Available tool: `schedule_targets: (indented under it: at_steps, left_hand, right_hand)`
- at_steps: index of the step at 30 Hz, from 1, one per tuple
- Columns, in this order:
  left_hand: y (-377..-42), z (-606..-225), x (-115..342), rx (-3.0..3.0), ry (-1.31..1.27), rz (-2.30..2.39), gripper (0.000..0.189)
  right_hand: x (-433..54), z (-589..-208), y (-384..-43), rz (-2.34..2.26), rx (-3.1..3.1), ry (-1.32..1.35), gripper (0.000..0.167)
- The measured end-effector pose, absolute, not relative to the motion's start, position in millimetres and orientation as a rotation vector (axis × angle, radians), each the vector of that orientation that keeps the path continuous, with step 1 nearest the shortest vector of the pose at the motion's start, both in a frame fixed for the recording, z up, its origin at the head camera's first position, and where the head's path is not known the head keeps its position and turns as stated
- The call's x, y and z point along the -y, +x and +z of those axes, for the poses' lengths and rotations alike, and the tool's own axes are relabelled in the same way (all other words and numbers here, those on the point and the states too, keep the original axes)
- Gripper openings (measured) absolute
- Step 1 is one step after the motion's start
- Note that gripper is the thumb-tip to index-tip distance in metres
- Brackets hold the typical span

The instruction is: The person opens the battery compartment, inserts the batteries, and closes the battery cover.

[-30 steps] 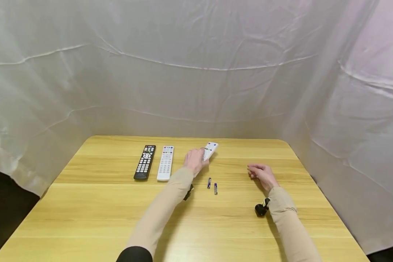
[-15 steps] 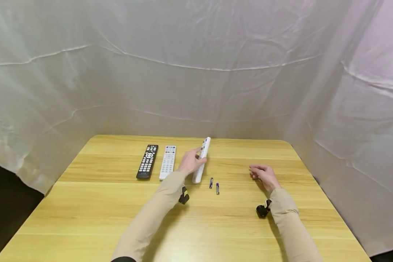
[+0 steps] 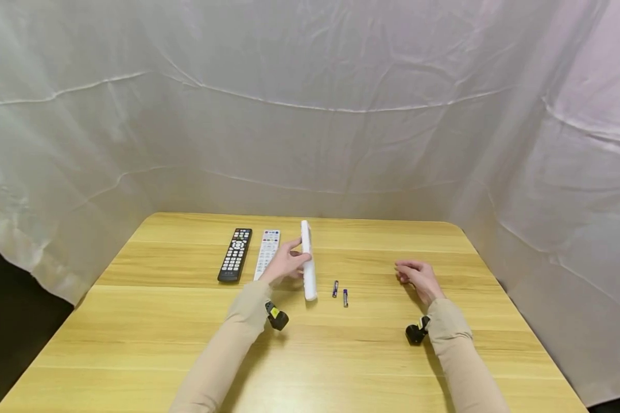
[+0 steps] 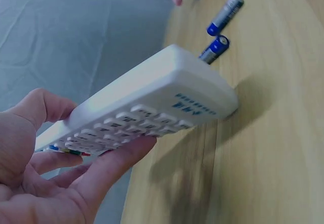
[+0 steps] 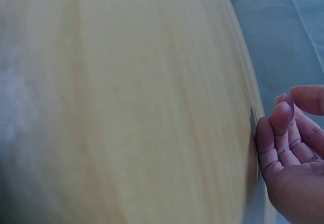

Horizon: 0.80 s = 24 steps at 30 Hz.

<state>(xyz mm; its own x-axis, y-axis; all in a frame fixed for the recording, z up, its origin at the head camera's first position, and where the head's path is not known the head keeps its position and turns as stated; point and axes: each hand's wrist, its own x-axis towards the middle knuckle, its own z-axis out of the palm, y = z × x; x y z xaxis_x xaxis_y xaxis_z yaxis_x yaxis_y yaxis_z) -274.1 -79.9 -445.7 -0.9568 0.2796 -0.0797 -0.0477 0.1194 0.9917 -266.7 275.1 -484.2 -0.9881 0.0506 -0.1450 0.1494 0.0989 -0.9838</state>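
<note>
My left hand [image 3: 285,263] grips a white remote control [image 3: 308,267] by its long edges, thumb on one side and fingers across the buttons. The remote stands turned on its side over the table, its button face toward the left. In the left wrist view, the held remote [image 4: 152,92] shows blue print at its near end, and its shadow falls on the wood. Two blue-and-silver batteries [image 3: 345,297] lie just right of it. My right hand [image 3: 417,278] rests at the right of the table, fingers loosely curled, holding nothing; in its wrist view the fingers [image 5: 283,138] are bent with nothing between them.
A black remote control [image 3: 235,255] and a second white remote control [image 3: 267,252] lie side by side left of my left hand, the white one partly behind it. The wooden table [image 3: 372,361] ends at a pale curtain [image 3: 310,143] at the back and sides.
My left hand has drawn the white remote to the left and nearer, turning it from button face up onto its side. The right hand has stayed in place.
</note>
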Motion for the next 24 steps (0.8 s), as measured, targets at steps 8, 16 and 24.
schedule_targets:
  at_steps: [8,16,24]
  left_hand:
    - [-261,-451,91,-2.025,0.273,2.017,0.061]
    - [-246,-450,100,-1.945,0.235,2.062,0.061]
    - [-234,-456,104,-1.924,0.137,2.168,0.057]
  right_hand:
    - [-275,-483,-264,-2.023,-2.303,0.194,0.042]
    - [-270,-482,-263,-1.905,-2.431,0.17,0.041]
    - [-264,-478,-264,-1.746,-2.545,0.23,0.039]
